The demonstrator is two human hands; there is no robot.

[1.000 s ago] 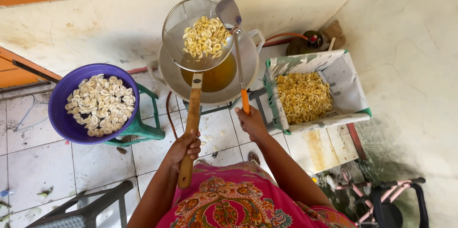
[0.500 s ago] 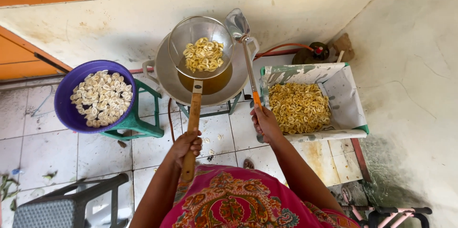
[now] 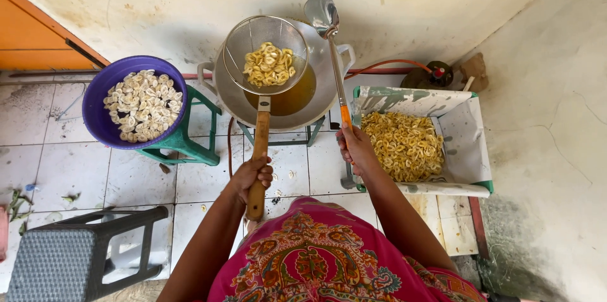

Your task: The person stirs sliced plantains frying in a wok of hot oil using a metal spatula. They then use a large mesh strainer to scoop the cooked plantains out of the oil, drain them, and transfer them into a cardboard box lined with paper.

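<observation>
Left hand [image 3: 253,174] is gripping the strainer [image 3: 267,55] of chips above the wok [image 3: 329,96], letting oil drip back, while right hand [image 3: 356,147] is holding the ladle [image 3: 322,11] raised at centre frame.

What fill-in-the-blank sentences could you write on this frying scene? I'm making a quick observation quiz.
1. The left hand grips the wooden handle of the wire ____, which holds yellow chips above the wok.
2. The right hand holds a long metal ____.
3. The pale raw slices sit in a ____ bowl.
4. The fried chips lie in a paper-lined ____.

Missing words: strainer; ladle; purple; crate
</observation>
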